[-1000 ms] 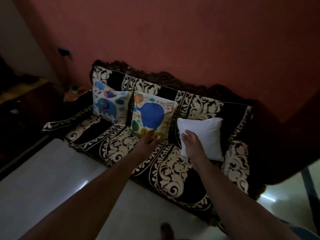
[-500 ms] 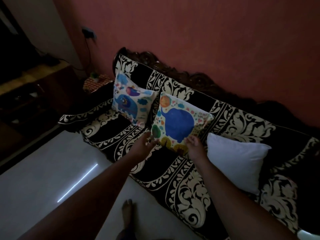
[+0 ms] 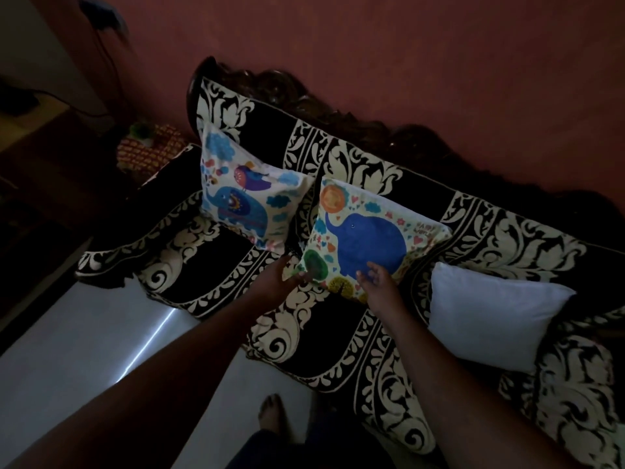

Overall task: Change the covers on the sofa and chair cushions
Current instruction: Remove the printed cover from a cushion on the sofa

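Both hands (image 3: 329, 282) at elephant cushion's (image 3: 367, 242) lower edge, on sofa (image 3: 338, 333).

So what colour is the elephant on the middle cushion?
Blue, on the middle cushion in the head view.

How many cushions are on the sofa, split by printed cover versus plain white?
Printed elephant covers: 2, the left cushion and the middle cushion.
Plain white: 1, the white cushion.
Total: 3 cushions.
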A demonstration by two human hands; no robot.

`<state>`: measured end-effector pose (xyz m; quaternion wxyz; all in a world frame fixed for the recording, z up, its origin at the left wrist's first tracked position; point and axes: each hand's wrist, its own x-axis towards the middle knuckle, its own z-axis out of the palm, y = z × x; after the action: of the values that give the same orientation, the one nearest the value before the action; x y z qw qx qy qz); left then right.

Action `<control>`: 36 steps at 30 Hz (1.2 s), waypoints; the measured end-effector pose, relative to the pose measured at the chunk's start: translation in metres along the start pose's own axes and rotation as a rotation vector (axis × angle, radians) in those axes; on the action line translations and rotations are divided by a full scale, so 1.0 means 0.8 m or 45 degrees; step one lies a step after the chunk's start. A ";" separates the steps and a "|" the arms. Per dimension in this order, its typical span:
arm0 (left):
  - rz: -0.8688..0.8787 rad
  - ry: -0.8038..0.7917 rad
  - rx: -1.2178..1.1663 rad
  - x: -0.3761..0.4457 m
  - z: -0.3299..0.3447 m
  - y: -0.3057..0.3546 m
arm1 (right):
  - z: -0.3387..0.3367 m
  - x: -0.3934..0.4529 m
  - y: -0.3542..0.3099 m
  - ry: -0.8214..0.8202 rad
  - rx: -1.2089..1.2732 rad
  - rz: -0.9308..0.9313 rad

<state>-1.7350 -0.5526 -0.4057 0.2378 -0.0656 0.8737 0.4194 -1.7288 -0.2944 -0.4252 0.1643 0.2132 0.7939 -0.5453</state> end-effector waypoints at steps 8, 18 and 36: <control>-0.070 -0.031 0.062 0.104 -0.010 0.018 | 0.019 0.124 -0.008 0.042 0.100 0.144; -0.090 -0.140 0.202 0.210 0.020 0.046 | -0.052 0.259 -0.003 0.312 -0.754 -0.121; -0.117 -0.253 0.248 0.227 0.052 0.054 | -0.067 0.304 0.011 0.105 -1.452 -0.057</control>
<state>-1.8934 -0.4779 -0.4833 0.3472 -0.0402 0.8785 0.3257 -1.9336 -0.2023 -0.5334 0.2106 0.0950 0.9726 -0.0253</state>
